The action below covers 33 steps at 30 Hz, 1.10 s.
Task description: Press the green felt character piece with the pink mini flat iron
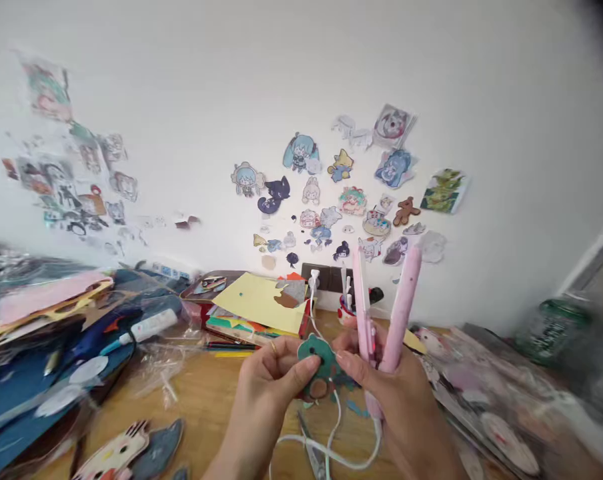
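Tabletop (196,400), pinched green cutout (324,351), pink straightener (402,307) (right hand (404,393))

The left hand's (274,390) thumb covers part of the green cutout (326,355), and its fingertips behind are lost to us. The right hand (399,400) hides the lower part of the pink hair straightener (402,310). The bottom edge crops the cat cutout (117,453). We cannot read the blurred green can (546,331) or make out the smeared left-wall pictures (84,173).
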Motion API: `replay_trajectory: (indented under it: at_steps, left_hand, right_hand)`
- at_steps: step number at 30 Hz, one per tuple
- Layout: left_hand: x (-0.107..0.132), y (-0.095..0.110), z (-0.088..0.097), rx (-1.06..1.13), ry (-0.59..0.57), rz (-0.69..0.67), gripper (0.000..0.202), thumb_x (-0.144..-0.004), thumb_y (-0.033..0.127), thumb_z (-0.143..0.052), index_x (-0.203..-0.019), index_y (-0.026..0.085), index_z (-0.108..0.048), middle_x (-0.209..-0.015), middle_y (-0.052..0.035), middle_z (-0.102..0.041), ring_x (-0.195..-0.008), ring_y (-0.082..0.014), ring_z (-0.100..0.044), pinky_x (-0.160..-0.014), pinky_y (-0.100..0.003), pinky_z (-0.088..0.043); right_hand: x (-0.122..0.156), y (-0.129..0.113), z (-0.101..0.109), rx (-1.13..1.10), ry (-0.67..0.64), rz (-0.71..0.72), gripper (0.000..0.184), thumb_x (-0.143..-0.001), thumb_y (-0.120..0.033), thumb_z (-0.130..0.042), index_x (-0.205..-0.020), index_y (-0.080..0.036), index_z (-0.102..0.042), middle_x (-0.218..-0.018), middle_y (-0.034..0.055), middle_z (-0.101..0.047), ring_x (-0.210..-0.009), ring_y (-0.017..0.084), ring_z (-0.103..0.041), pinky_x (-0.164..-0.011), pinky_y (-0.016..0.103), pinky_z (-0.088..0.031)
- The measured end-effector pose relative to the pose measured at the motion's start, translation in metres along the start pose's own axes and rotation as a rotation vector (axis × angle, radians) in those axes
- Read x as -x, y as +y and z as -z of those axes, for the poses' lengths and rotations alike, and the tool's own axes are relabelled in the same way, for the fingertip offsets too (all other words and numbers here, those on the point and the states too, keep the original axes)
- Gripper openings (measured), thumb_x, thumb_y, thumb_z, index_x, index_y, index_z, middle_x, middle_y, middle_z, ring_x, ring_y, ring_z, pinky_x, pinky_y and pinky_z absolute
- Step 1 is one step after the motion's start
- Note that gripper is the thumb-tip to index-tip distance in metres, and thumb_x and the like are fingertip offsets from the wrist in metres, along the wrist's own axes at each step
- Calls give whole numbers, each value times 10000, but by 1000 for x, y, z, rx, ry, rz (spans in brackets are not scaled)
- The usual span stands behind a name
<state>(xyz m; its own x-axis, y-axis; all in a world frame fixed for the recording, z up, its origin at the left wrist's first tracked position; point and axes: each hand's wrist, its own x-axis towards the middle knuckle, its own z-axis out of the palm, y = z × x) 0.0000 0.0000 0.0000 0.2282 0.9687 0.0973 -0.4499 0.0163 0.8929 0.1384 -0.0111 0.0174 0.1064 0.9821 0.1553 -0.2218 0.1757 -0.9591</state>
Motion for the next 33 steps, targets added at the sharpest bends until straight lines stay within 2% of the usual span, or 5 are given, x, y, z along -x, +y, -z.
replay_trajectory:
  at_steps: [9, 14, 22, 29, 33]
  left_hand:
    - [1, 4, -3, 9, -2, -11, 87, -731, 196, -646, -738, 119, -605, -603, -26, -672, -521, -89, -551, -512, -183, -388]
    - [5, 8, -4, 9, -5, -11, 91, -724, 193, -652, -743, 116, -607, -615, -35, -680, -547, -112, -585, -524, -188, -414]
    - [2, 9, -1, 40, -68, -5, 73, -739, 174, -638, -709, 114, -608, -580, 0, -642, -519, -71, -563, -504, -145, -406]
    - [-1, 8, 3, -26, -90, 76, 146, -744, 249, -626, -754, 116, -566, -656, -53, -662, -573, -121, -590, -559, -215, -435]
    - [-1, 9, 3, -39, -109, 99, 158, -749, 268, -616, -741, 137, -528, -638, -48, -651, -609, -151, -606, -585, -248, -440]
  right_hand:
    - [1, -6, -6, -67, 71, 2, 274, -575, -180, -770, -826, -214, -666, -664, -34, -672, -642, 114, -584, -587, 197, -454]
    - [1, -5, -6, -91, 80, -23, 310, -566, -193, -774, -842, -193, -632, -668, -28, -672, -651, 119, -592, -609, 212, -463]
    - [1, -7, -8, -12, 87, -55, 334, -556, -210, -766, -859, -176, -628, -645, -34, -665, -590, 107, -567, -563, 211, -460]
    - [3, -6, -10, -6, 122, -83, 310, -557, -192, -754, -837, -182, -621, -638, -42, -666, -587, 115, -580, -548, 211, -471]
    - [3, -7, -11, 13, 150, -60, 309, -559, -178, -746, -837, -177, -611, -620, -36, -662, -556, 109, -566, -517, 201, -461]
